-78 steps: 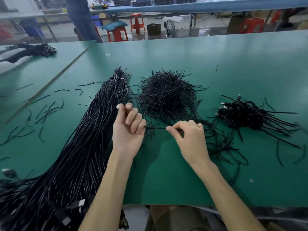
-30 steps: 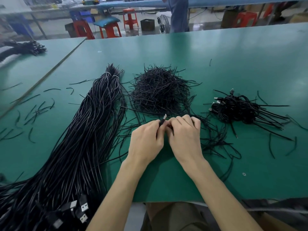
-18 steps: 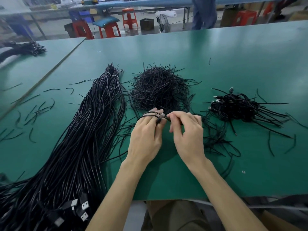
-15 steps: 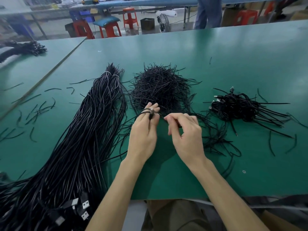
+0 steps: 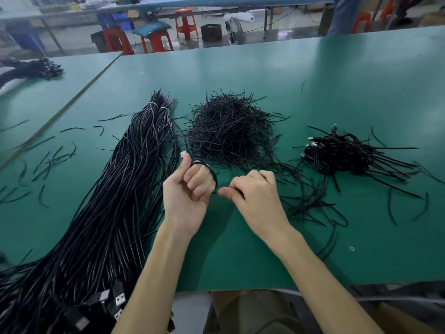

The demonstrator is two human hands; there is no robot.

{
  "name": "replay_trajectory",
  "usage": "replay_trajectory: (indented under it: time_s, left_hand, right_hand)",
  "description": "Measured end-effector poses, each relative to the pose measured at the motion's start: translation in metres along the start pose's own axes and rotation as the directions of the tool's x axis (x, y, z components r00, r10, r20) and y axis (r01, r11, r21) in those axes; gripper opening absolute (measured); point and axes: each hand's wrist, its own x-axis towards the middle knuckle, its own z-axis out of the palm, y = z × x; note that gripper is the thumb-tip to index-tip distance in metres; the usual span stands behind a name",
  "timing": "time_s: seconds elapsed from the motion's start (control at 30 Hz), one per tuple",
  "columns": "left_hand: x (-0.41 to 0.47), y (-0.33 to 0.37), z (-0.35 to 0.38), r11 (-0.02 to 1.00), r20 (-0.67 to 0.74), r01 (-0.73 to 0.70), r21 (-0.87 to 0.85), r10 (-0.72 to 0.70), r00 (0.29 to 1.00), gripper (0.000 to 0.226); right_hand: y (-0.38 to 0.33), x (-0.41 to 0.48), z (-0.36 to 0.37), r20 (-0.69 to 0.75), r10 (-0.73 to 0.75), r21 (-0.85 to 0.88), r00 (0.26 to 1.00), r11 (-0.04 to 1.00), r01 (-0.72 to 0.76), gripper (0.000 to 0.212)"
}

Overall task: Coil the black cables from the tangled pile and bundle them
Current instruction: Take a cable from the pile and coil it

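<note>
Black cable (image 5: pixel 213 175): light, springy; wound round curled L hand (image 5: pixel 187 197), tail pinched in R hand (image 5: pixel 256 200); best held nr loop.

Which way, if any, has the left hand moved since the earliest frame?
Yes: the left hand moved right, away from the long bundle of black cables.
</note>
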Motion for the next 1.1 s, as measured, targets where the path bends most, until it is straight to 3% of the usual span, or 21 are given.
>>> replay_trajectory:
  time_s: [0.13, 0.23, 0.3, 0.43, 0.53, 0.63, 0.7, 0.77, 0.87, 0.97, 1.03, 1.1]
  left_hand:
    - [-0.001, -0.008, 0.002, 0.937, 0.051, -0.117, 0.329, 0.106, 0.993, 0.053]
    - [-0.001, -0.011, 0.003, 0.868, 0.067, -0.204, 0.453, 0.195, 0.979, 0.053]
    - [-0.002, -0.010, 0.003, 0.880, 0.038, -0.210, 0.427, 0.214, 0.976, 0.053]
    - [-0.003, 0.000, -0.001, 0.983, -0.058, -0.138, 0.118, 0.145, 0.988, 0.055]
    - [-0.004, 0.006, -0.004, 0.996, -0.066, -0.075, -0.038, 0.073, 0.995, 0.055]
    - [-0.004, 0.003, -0.003, 0.998, -0.034, -0.061, 0.000, 0.061, 0.998, 0.054]
    - [-0.003, 0.000, -0.002, 0.988, 0.017, -0.067, 0.141, 0.065, 0.998, 0.054]
    - [-0.002, -0.004, 0.000, 0.902, 0.079, -0.099, 0.419, 0.072, 0.994, 0.055]
    - [-0.002, -0.017, 0.002, 0.655, 0.220, -0.216, 0.724, 0.077, 0.972, 0.059]
    - [-0.002, -0.026, 0.002, 0.404, 0.300, -0.324, 0.856, 0.123, 0.946, 0.061]
    - [-0.001, -0.029, 0.000, 0.226, 0.308, -0.353, 0.908, 0.213, 0.927, 0.051]
    - [-0.001, -0.029, 0.001, 0.150, 0.315, -0.356, 0.922, 0.239, 0.918, 0.044]
  right_hand:
    - [0.002, -0.001, 0.000, -0.065, 0.003, -0.023, 0.998, 1.000, -0.004, 0.029]
    - [0.001, -0.002, -0.001, -0.136, -0.044, -0.052, 0.990, 0.998, 0.037, 0.024]
    - [0.000, -0.002, 0.000, -0.162, -0.056, -0.107, 0.985, 0.994, 0.039, 0.024]
    - [0.000, -0.003, 0.001, -0.108, -0.084, -0.186, 0.991, 0.980, 0.063, 0.046]
    - [0.002, -0.003, -0.001, -0.171, -0.071, -0.208, 0.983, 0.977, 0.035, 0.048]
    - [0.005, -0.001, -0.002, -0.246, -0.001, -0.224, 0.969, 0.973, -0.056, 0.049]
    - [0.006, -0.001, -0.003, -0.299, 0.028, -0.199, 0.954, 0.976, -0.091, 0.046]
    - [0.007, 0.000, -0.004, -0.350, 0.049, -0.151, 0.935, 0.983, -0.108, 0.040]
    - [0.007, 0.000, -0.003, -0.386, 0.046, -0.085, 0.921, 0.993, -0.085, 0.041]
    - [0.006, -0.001, -0.005, -0.396, 0.028, -0.033, 0.918, 0.998, -0.045, 0.044]
    - [0.007, -0.001, -0.006, -0.405, 0.048, 0.023, 0.913, 0.999, -0.043, 0.045]
    - [0.008, -0.001, -0.007, -0.399, 0.052, 0.045, 0.916, 0.998, -0.038, 0.045]
